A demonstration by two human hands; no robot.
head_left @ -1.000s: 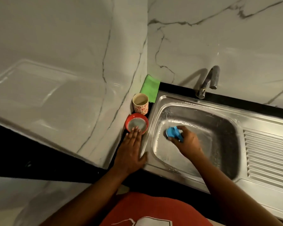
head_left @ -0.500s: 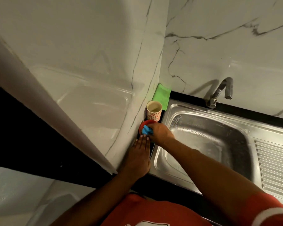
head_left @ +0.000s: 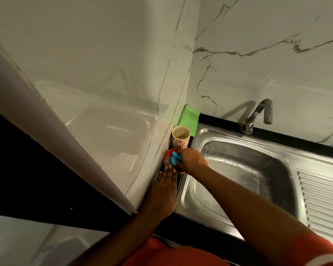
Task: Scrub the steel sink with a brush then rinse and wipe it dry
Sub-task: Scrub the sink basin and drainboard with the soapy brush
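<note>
The steel sink (head_left: 238, 143) lies at the right, its basin wet and streaked with suds. My right hand (head_left: 191, 160) is closed around a blue brush (head_left: 175, 158) and holds it over a small red bowl (head_left: 166, 155) standing on the dark counter strip left of the sink. My left hand (head_left: 164, 191) rests flat on that strip, fingers together, fingertips touching the bowl's near side. Most of the bowl is hidden under the brush and my right hand.
A patterned cup (head_left: 180, 138) stands just behind the bowl, and a folded green cloth (head_left: 189, 120) lies behind the cup in the corner. The tap (head_left: 258, 116) rises at the back. A ribbed drainboard (head_left: 323, 200) adjoins the basin's right. Marble walls close the left and back.
My right hand has carried the blue brush out of the basin and left onto the red bowl. My left hand has stayed flat beside the bowl. The view has swung left.
</note>
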